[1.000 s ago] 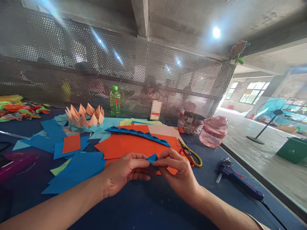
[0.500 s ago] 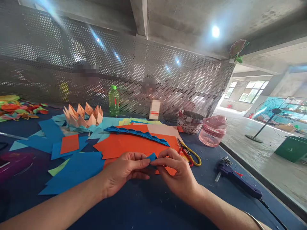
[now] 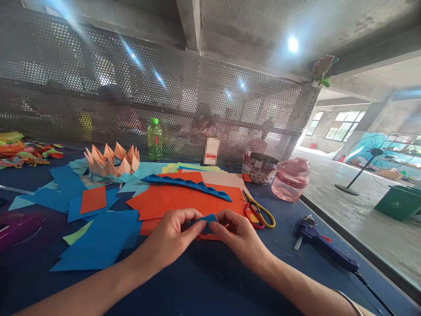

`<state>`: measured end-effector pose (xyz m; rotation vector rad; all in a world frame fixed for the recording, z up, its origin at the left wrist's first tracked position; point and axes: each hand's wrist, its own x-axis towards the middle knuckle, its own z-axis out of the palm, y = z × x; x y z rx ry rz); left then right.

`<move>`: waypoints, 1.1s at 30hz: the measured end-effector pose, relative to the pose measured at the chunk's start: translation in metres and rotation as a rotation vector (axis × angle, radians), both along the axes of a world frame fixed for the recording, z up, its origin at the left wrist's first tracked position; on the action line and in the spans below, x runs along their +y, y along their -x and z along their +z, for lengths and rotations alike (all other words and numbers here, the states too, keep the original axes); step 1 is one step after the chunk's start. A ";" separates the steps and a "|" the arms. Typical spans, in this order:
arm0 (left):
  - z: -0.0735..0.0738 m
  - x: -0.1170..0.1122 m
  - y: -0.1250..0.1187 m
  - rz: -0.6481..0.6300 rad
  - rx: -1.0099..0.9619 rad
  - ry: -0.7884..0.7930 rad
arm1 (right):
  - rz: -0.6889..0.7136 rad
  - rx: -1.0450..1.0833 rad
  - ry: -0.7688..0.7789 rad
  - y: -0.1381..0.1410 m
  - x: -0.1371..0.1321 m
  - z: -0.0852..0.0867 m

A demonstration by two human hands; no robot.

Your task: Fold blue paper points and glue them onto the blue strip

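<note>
One folded paper (image 3: pixel 206 220), blue table (image 3: pixel 204 281), mesh wall (image 3: pixel 230 114)

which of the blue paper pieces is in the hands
The small folded blue piece, pinched between the left hand and right hand. The large blue sheets lie flat at left; the long pleated blue strip rests on orange paper.

Head cam, one view.
Faces fwd/down over table (image 3: pixel 204 281) to mesh screen (image 3: pixel 164 87); close on left hand (image 3: pixel 171 237), right hand (image 3: pixel 241 239) (wide-angle).
</note>
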<state>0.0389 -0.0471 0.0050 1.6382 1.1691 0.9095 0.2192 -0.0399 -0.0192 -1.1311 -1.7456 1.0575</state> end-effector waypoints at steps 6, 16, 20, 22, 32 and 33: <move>0.003 -0.005 -0.002 -0.007 -0.036 0.003 | -0.019 -0.021 0.023 0.002 -0.003 0.003; -0.001 0.000 -0.003 -0.022 -0.061 0.067 | -0.051 -0.172 -0.251 0.001 -0.006 0.007; 0.000 0.000 -0.002 -0.054 -0.052 0.110 | -0.050 -0.178 -0.288 0.000 -0.006 0.006; 0.000 0.000 -0.001 -0.061 -0.050 0.102 | -0.048 -0.186 -0.303 0.000 -0.006 0.006; -0.001 0.002 0.002 -0.046 0.066 -0.004 | -0.051 -0.221 -0.383 0.000 -0.007 0.004; -0.001 0.002 0.002 -0.040 0.084 -0.020 | -0.042 -0.207 -0.363 0.000 -0.008 0.004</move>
